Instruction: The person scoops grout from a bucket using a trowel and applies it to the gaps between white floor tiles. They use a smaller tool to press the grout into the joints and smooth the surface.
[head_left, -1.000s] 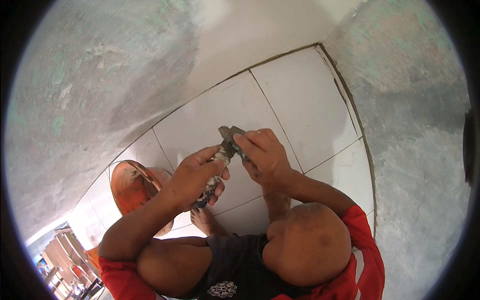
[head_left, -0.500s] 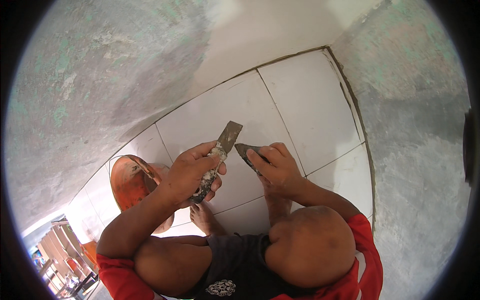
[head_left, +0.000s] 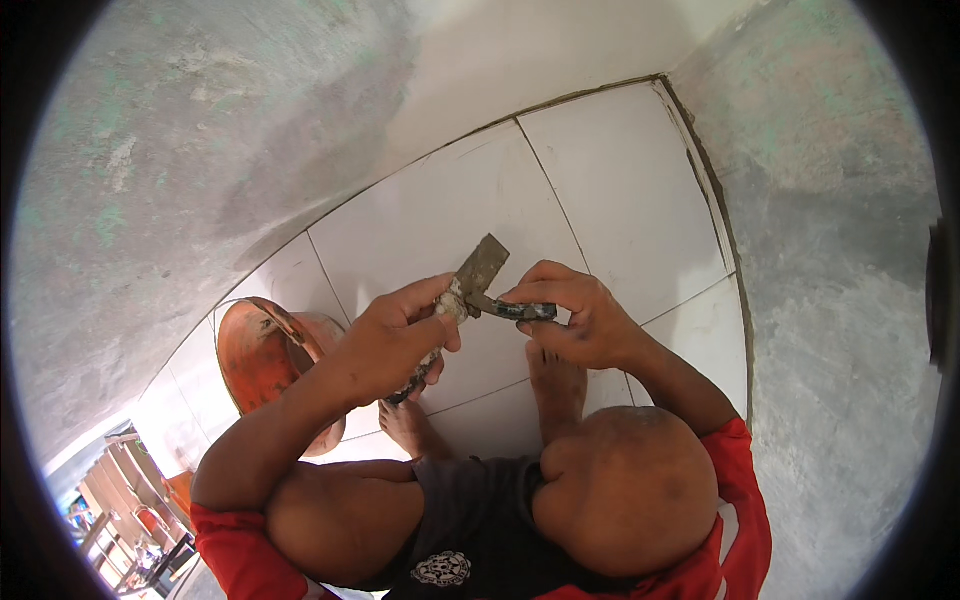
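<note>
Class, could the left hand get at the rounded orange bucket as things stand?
Probably not right away: the left hand looks close to the rounded orange bucket, but it grips a flat grey metal scraper with a crusted handle.

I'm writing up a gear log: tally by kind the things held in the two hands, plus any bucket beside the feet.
Flat-bladed scraper, in the left hand: 1
Dark curved piece, exact kind unclear, in the right hand: 1
Orange bucket, beside the left foot: 1
Total: 3
</note>
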